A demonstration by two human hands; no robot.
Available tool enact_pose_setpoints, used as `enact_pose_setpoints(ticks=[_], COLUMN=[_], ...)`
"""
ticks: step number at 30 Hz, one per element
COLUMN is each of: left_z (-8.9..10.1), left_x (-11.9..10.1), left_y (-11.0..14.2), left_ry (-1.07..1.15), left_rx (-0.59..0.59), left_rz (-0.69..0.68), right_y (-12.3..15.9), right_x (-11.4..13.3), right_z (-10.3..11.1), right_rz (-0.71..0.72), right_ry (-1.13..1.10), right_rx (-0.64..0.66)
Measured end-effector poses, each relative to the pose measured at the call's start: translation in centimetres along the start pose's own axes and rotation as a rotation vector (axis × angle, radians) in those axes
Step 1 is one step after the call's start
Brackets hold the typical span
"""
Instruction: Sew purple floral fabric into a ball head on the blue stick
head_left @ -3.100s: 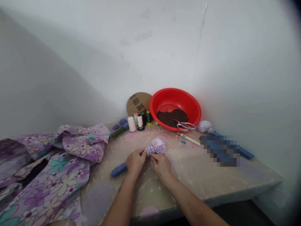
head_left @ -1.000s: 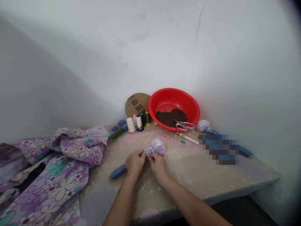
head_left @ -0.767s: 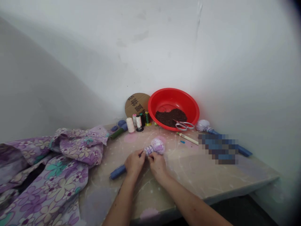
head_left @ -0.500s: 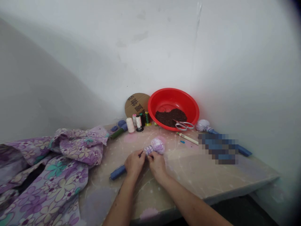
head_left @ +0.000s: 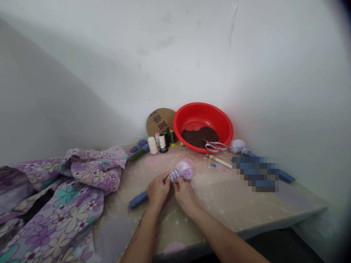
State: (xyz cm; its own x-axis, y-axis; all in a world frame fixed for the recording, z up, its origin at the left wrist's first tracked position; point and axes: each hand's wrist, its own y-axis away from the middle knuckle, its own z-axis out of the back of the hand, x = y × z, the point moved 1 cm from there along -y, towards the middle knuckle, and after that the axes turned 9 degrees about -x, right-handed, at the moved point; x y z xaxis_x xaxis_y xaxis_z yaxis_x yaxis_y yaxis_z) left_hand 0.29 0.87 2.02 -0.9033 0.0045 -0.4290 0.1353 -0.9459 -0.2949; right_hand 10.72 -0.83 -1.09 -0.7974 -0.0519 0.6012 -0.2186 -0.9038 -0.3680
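Observation:
A stick with a blue handle [head_left: 138, 200] and a round, floral-cloth head [head_left: 184, 170] lies slanted in my hands above the table. Dark cord [head_left: 174, 175] winds round the gathered cloth at its neck. My left hand [head_left: 158, 190] is wrapped round the handle just below the cloth, and a dark cord end shows by its thumb. At the lower side of the neck, my right hand [head_left: 184, 190] has its fingers pinched together against the binding. Whether those fingertips grip cord or cloth is hidden.
Floral fabric [head_left: 72, 197] is heaped at left. Thread spools [head_left: 153, 145] and a cardboard disc [head_left: 160, 122] stand at the back beside a red basin [head_left: 203, 109] of dark grains, with scissors [head_left: 216, 146] on its rim. A similar stick [head_left: 285, 176] and a pale pen-like tool [head_left: 219, 160] lie at right.
The fingers have shifted slightly at the neck, and the dark cord end by my left thumb shows more clearly. Otherwise the stick and both hands keep nearly the same place.

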Motion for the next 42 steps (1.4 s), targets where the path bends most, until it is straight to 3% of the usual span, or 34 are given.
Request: enact_pose_setpoints(ticks=[15,30,42], left_z=[-0.4,-0.4,-0.2], left_x=[0.5,0.5,0.2], left_y=[-0.1,0.1,0.3], left_ry=[0.025,0.027,0.03], left_rx=[-0.041,-0.034,-0.04], left_rz=[-0.036,-0.075,-0.037], right_y=[-0.1,-1.2,-0.5], right_x=[0.3,-0.1,-0.1], right_z=[-0.8,-1.0,0.0], right_rz=[-0.001,0.02,0.021], right_ry=[0.052,-0.12,-0.084], right_rx=[-0.032,-0.081,-0.059])
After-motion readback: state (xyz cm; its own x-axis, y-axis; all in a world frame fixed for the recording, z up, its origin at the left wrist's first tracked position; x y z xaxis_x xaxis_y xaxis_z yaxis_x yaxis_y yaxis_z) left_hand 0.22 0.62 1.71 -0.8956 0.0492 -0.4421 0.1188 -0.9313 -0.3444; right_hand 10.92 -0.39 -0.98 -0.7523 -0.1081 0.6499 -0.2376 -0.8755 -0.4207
